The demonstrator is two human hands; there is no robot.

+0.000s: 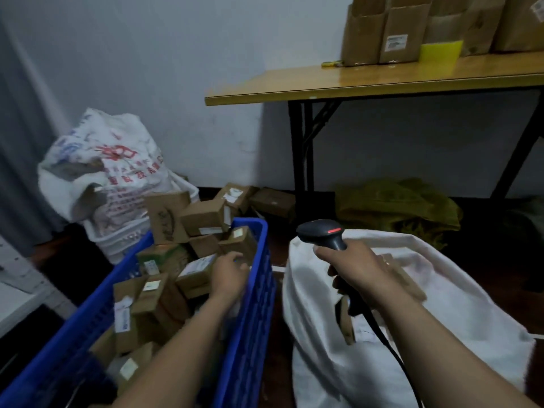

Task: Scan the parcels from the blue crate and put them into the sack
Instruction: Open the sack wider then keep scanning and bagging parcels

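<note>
Parcels (203, 214), brown cardboard boxes with white labels, lie heaped at all angles in the blue crate (253, 290). The crate fills the lower left of the frame, and its long axis runs from the bottom left corner up toward the centre. The heap rises above the rim at the far end.

The left hand (229, 272) reaches in along the crate's right wall, palm down. Its fingers are bent over the far edge of a labelled parcel (195, 267) and touch it. They are blurred, so I cannot tell whether they grip it or only rest there.

The right hand (357, 270), right of centre, has its fingers wrapped tightly round the handle of a dark scanner (322, 232). The scanner's head points to the upper left, toward the crate's far end, and a red light glows on top. Its cable (391, 351) drops toward the bottom edge.

Below that hand the white sack (456, 325) spreads open across the lower right, just beside the crate, with brown boxes partly showing inside it.

At the upper right a wooden table (353, 83) carries upright cardboard cartons (403, 30). A printed white bag (117, 172) stands behind the crate at the left, and a yellow-green bag (394, 207) lies under the table.
</note>
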